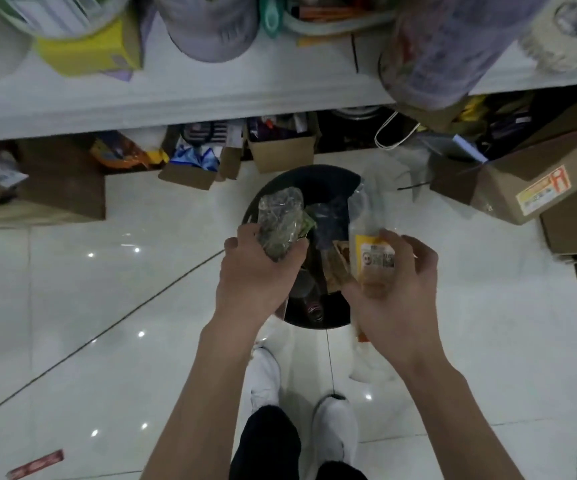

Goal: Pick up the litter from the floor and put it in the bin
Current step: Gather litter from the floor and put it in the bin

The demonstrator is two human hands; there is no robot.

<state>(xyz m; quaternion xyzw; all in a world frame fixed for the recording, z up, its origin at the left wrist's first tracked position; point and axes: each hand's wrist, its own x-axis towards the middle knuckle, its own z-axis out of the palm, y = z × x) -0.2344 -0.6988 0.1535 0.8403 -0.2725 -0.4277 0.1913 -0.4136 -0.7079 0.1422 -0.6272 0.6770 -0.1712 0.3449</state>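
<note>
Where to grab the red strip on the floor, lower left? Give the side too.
Pinch the red strip across its narrow width, coming down from above: it lies flat on the floor, long and thin, so probably only its long edges give purchase.

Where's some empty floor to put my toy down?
Bare tiles lie left of the bin, between the cardboard boxes and the red wrapper. Crowded: under the shelf, and over the bin, where the left hand and right hand hold litter.

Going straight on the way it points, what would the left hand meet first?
Likely the far inner wall of the black bin, over which the left hand holds a crumpled wrapper; depth is unclear.
</note>
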